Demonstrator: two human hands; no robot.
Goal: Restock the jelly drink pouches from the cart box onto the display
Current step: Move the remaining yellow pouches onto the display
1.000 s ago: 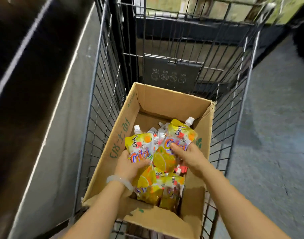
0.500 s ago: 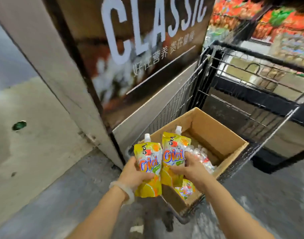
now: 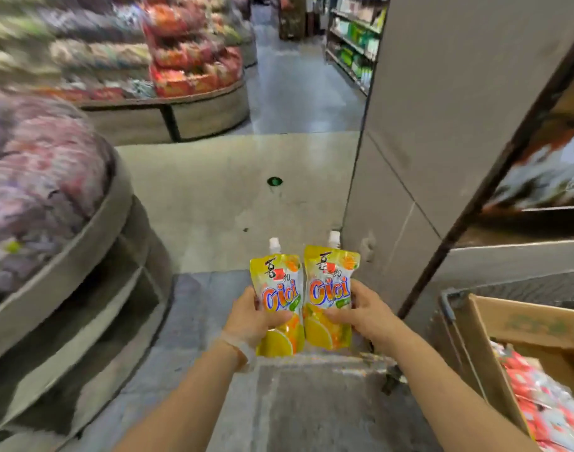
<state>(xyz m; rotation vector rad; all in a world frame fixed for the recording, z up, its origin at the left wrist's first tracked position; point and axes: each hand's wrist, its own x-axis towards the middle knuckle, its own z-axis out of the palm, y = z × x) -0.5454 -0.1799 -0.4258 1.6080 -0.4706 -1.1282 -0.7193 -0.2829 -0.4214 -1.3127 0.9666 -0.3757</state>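
Brightness: the scene was evenly and fairly brightly lit, with no single source in view.
Sharpest area: the two yellow pouches (image 3: 303, 298) at centre were crisp, their print readable.
Motion blur: the round display (image 3: 51, 223) on the left and the stacked goods behind it were heavily smeared.
Right edge: the poster panel (image 3: 546, 171) was streaked and unreadable.
Shadows: soft dark bands lay under the display's tiers.
Distortion: straight edges bowed outward toward the frame's borders.
Glare: a pale sheen sat on the floor (image 3: 233, 197).

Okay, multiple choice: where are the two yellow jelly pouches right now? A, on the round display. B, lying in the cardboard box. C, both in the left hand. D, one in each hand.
D: the left hand grips one yellow pouch and the right hand grips the other pouch.
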